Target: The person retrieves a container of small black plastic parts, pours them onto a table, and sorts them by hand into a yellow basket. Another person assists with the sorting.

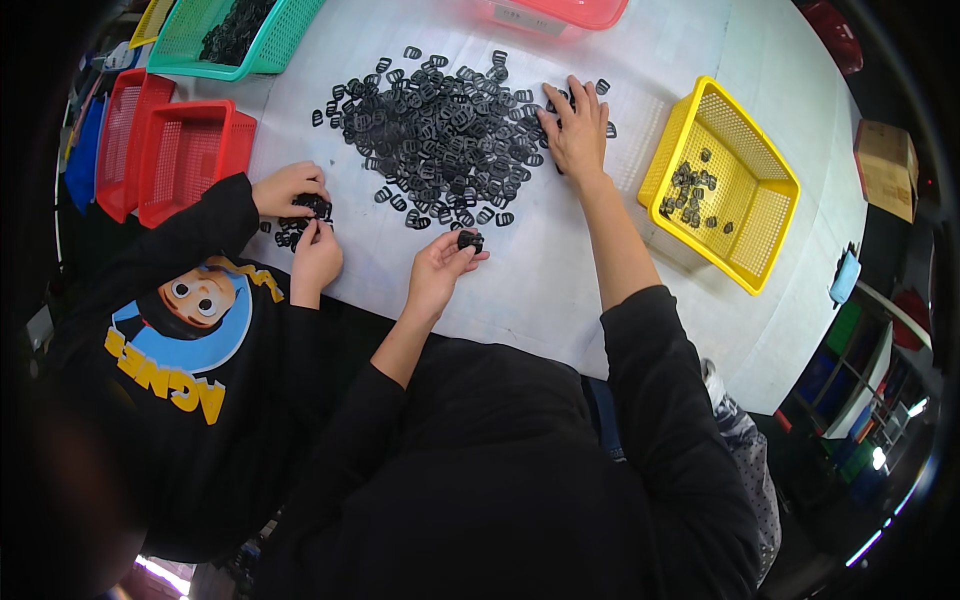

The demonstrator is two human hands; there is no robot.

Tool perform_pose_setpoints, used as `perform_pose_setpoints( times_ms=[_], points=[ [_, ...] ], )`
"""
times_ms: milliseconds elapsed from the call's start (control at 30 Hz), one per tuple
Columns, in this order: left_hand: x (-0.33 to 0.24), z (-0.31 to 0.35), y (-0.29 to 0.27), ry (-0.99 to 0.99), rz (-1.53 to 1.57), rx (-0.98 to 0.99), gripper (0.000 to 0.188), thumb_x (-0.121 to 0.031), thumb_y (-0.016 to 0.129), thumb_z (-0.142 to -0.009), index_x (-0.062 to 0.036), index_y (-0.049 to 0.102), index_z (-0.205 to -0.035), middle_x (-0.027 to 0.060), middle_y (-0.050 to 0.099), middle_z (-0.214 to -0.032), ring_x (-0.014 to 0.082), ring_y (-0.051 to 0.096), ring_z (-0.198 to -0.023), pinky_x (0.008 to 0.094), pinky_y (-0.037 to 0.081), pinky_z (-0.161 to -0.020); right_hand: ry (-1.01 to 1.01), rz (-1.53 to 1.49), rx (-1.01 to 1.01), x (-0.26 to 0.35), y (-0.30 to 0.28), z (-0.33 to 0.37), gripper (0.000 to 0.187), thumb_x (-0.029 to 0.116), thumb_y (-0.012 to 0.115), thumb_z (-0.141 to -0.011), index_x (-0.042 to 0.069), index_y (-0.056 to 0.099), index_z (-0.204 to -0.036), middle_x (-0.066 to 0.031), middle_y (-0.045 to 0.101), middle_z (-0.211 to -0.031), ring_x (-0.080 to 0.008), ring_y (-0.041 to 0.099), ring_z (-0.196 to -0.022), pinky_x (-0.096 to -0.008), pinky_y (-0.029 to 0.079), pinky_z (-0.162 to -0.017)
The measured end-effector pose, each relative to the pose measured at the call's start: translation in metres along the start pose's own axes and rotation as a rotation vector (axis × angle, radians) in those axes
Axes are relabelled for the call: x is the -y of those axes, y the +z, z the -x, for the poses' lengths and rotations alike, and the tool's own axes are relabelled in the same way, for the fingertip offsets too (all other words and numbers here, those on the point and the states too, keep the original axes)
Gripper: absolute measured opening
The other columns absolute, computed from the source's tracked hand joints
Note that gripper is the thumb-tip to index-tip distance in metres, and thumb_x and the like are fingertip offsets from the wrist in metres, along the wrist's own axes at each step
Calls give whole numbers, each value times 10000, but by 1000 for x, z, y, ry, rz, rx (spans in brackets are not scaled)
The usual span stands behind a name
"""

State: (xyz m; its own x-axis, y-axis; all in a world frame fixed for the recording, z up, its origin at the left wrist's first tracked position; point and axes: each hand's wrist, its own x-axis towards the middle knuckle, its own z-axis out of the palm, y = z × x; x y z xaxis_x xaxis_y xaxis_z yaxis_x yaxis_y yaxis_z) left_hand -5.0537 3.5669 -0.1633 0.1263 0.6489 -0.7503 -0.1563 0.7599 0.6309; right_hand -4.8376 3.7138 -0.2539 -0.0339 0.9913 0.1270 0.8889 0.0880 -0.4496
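A wide pile of small black plastic buckles (440,130) is spread over the white table (520,290). In front of the pile my left hand (438,272) pinches a few black buckles (470,240) between thumb and fingers. My right hand (578,130) reaches to the pile's right edge, palm down with its fingers spread over several loose buckles; parts of these are hidden under it. To the right of that hand stands a yellow basket (690,110) with some black pieces (688,190) lying in it.
At my left a person in a black printed top handles black buckles (315,207) with both hands (290,190). Red baskets (240,150) and a green basket (280,55) of black pieces stand beyond. A pink-red container (590,12) sits at the far edge, a cardboard box (886,168) off to the right.
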Motion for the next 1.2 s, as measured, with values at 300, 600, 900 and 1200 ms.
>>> perform_pose_setpoints(
  times_ms=[300,600,900,1200],
  points=[
    [7,0,6,17,5,40,279,-53,522,-867,11,513,-1139,59,597,-965,171,623,-887,220,474,-726,16,-74,86,43,-35,101,353,227,591,-798,178,548,-1145,-100,451,-1237,-305,372,-1195,-497,255,-991],
    [18,6,-6,60,18,-6,248,-36,516,-864,14,526,-1108,75,600,-980,180,628,-880,220,479,-719,-13,-295,-106,94,-61,115,302,99,606,-750,100,569,-1049,-86,533,-1052,-266,497,-976,-375,375,-826],
    [38,25,-39,78,16,-64,237,-34,510,-867,15,528,-1098,80,601,-979,180,628,-880,215,484,-719,-20,-327,-37,131,-50,170,267,107,616,-745,114,573,-1009,-52,539,-995,-231,506,-927,-352,381,-767],
    [42,39,-50,75,-33,9,238,-34,511,-864,10,531,-1098,79,602,-974,178,632,-872,211,483,-705,209,-188,50,130,-29,188,131,152,604,-774,96,599,-893,-53,559,-867,-232,541,-816,-366,403,-682]
  ],
)
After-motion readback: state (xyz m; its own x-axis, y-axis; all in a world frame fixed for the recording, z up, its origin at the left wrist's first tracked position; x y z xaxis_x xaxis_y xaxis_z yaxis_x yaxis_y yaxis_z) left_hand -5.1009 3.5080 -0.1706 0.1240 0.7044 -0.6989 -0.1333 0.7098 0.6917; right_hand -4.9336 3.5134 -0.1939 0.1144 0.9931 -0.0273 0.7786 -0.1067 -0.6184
